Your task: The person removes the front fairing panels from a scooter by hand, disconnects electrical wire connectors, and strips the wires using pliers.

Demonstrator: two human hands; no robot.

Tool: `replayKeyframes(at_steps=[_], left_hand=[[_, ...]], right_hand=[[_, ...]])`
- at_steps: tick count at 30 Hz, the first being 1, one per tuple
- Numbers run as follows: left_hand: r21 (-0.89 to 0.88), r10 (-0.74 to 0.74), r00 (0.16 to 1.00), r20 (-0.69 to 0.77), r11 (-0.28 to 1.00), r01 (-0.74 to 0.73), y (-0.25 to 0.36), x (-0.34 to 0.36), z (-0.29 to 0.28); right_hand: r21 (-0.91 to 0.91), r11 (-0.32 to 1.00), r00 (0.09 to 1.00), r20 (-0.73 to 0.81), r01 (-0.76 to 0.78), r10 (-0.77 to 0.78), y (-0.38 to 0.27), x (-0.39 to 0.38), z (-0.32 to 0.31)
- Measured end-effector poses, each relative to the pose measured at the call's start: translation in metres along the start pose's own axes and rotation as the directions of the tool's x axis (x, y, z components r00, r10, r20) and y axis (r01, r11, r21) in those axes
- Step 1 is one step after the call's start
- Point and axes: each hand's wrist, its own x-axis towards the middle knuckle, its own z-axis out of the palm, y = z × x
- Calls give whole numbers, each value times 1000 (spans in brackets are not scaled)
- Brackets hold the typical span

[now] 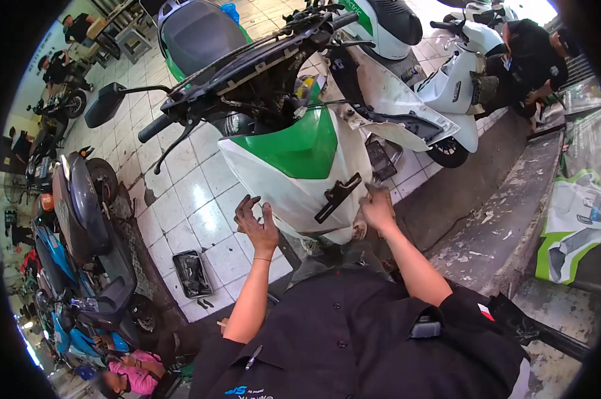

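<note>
A white scooter front with a green panel (284, 149) stands before me, its handlebar (240, 63) stripped of covers. A black bracket (337, 198) sits diagonally on the lower white panel (274, 199). Beside that panel's left edge, my left hand (257, 223) is raised, fingers spread, holding nothing. By its right edge, just right of the bracket, my right hand (378, 206) has curled fingers closed on something small that I cannot make out.
A black tray (192, 272) with dark items lies on tiles at left. Parked scooters (81, 226) line the left. A co-worker (526, 70) crouches by a white scooter (456, 100); another person (137, 372) is low left. A scuffed step (486, 213) runs along the right.
</note>
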Motion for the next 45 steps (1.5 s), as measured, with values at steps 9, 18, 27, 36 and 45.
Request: replayKeyframes(at_steps=[9,18,27,36,45], left_hand=[[11,-40,998,-40,999,41,-24,-7,6],[-28,-24,998,-53,999,23,-25,-7,-4],[14,-55,998,-20,998,56,-39,-12,-6],[-10,-47,998,31,999,47,-28,-20,-4],[-226,-90,996,3,970,89,5,-21,31]], right_hand=[[-332,914,950,277,233,-142,-23,15,9],[100,990,994,59,-101,95,9,12,1],[-207,969,860,509,133,-10,-23,19,2],[-297,860,750,646,416,-140,-20,21,2],[-370,849,841,521,376,-145,-21,12,-3]])
